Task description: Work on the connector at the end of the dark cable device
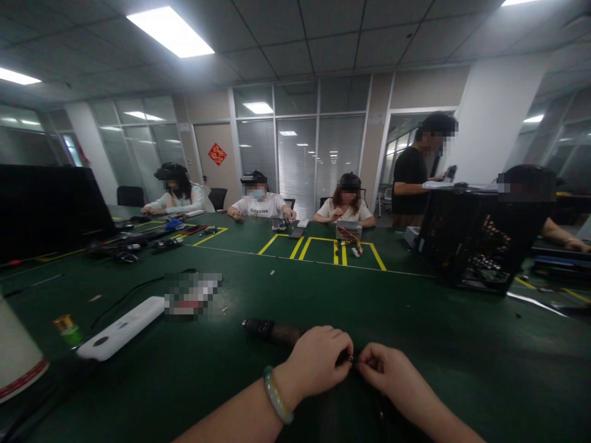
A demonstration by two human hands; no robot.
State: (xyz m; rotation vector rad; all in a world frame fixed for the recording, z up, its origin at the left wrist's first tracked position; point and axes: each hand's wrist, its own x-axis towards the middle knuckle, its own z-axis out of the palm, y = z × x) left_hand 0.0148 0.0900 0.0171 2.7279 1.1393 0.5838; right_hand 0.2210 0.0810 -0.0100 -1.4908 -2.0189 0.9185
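My left hand [318,358], with a jade-like bangle on the wrist, is closed in a pinch on a small dark piece with a brassy glint [351,358]. Close to its right, my right hand [386,374] has thumb and fingers pressed together beside that piece; what these fingers hold is too small to make out. Partly behind my left hand lies a dark, long, rounded tool [270,330], its kind unclear. Both hands are low over the green table [221,375].
To the left are a white elongated device [122,329], a small green bottle with gold cap [69,329] and a pale cup-like container [18,351]. A black computer case [462,240] stands at right, a black monitor [46,212] at left. Several people sit opposite; another stands.
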